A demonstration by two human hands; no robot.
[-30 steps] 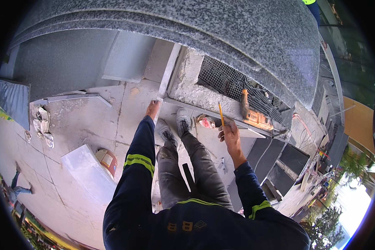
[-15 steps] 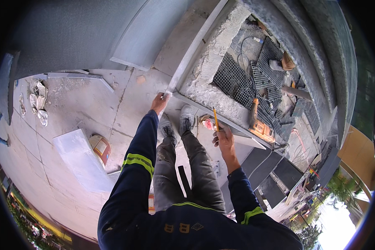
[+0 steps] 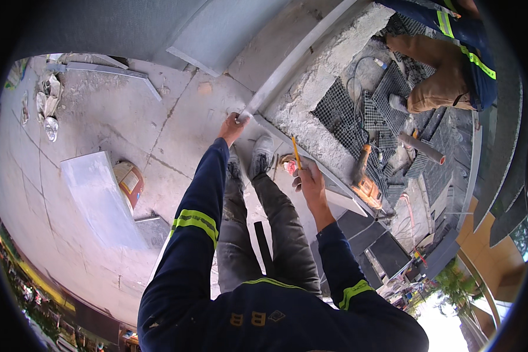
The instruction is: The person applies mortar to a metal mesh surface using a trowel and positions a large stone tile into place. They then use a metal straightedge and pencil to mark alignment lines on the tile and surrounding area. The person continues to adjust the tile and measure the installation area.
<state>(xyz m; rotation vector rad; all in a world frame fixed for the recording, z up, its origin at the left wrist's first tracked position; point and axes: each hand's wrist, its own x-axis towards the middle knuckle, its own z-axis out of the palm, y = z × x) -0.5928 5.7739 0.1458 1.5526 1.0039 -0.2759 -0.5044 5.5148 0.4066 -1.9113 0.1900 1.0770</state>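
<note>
1. Right hand (image 3: 312, 182): grasped a yellow pencil (image 3: 297, 154) before the concrete ledge (image 3: 304, 100).
2. Left hand (image 3: 231, 128): gripped a long pale bar (image 3: 293, 56) running along the ledge's left side.
3. Orange power tool (image 3: 366, 189): lay toward the ledge's right end.
4. Co-worker (image 3: 443, 91): was beyond the ledge.

The view looks down from your head through the left of two side-by-side fisheye cameras, upright and unmirrored. Your dark jacket (image 3: 281, 320) is nearest, filling the lower edge. Beyond it, near the middle, come your left hand (image 3: 231, 128) and right hand (image 3: 311, 182), with your shoes (image 3: 262, 155) and the floor (image 3: 114, 105) farther below. Straight edges curve toward a round, black border.
</note>
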